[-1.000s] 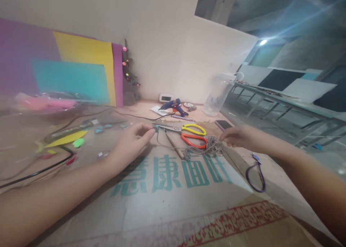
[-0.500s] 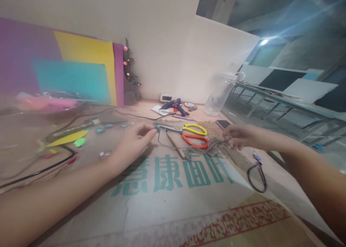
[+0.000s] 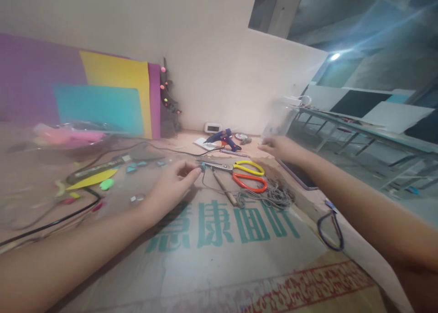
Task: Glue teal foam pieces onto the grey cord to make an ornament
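My left hand is closed in a pinch at the tips of the scissors' blades. Between its thumb and finger is the end of a grey cord, with a small dark teal bit showing there. The cord runs to a loose tangle beside the handles. The scissors, with one yellow and one red handle, lie flat. Below them is a thin wooden stick. My right hand is stretched forward near the clear plastic container, somewhat blurred; its fingers look slightly apart with nothing visible in them.
A blue glue gun rests at the back by a small white clock. A phone and a dark looped cord lie on the right. Left are foam scraps, a black cable and coloured sheets. Printed cardboard covers the front.
My right hand has left the cord tangle and moved forward and left, towards the plastic container, uncovering the phone. My left hand keeps its pinch by the scissor tips.
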Demonstrator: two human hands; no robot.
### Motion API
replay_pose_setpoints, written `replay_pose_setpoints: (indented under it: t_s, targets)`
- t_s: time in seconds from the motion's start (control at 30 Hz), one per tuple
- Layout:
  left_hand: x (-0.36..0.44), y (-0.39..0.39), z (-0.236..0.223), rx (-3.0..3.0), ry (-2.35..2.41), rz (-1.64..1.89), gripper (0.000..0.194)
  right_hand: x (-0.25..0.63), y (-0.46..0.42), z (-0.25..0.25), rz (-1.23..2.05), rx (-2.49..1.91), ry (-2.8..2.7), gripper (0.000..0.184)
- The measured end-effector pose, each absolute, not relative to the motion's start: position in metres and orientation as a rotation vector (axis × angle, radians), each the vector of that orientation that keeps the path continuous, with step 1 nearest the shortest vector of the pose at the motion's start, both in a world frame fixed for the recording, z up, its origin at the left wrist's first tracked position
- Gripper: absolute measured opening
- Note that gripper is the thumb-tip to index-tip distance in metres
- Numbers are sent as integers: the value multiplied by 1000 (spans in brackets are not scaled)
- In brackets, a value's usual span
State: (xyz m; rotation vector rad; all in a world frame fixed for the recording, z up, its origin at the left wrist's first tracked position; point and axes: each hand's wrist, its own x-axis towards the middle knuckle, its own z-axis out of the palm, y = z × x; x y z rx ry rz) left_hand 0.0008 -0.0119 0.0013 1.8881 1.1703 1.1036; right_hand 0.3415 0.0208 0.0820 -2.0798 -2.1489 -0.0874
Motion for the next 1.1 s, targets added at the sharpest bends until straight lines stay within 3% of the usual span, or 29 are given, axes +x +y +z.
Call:
replay_pose_setpoints:
  t_s: [0.23, 0.5, 0.67, 0.9, 1.1]
  targets:
    - [3, -13, 1, 1874, 1054, 1121, 18, 308, 71, 48, -112, -2121, -2367, 27]
    - [7, -16, -1, 1922, 910, 1068, 15, 273, 57, 91, -9, -1968, -2523, 39]
    - [7, -17, -2, 1962, 859, 1075, 14, 205, 61, 105, 128, -1734, -2635, 40]
    - [8, -14, -4, 1974, 897, 1098, 15, 93, 122, 75, 109, -1563, -2762, 32]
    - [10, -8, -10, 1859, 881, 1115, 14, 46, 151, 61, 174, -1562, -2760, 35]
